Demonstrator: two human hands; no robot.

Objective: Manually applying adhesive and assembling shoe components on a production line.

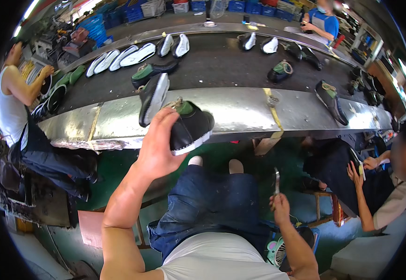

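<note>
My left hand point(156, 144) grips a black shoe point(191, 126) with a green lining and a white sole edge, raised at the near metal rim of the bench. Just behind it, another black shoe point(154, 98) is tipped on its side, its white sole facing right. Whether my fingers touch that second shoe I cannot tell. Low on the right, beside my thigh, my right hand point(281, 207) is closed round a slim hand tool point(277, 179) with a curved metal head pointing up. The tool's exact kind is too small to make out.
A dark belt point(221, 70) carries several shoes, some showing white soles, behind the metal rim point(231, 107). One black shoe point(331, 102) rests on the rim at right. Co-workers sit at right point(375, 186), stand at left point(18, 102) and work across the belt point(322, 23). A green fan point(276, 252) is by my right leg.
</note>
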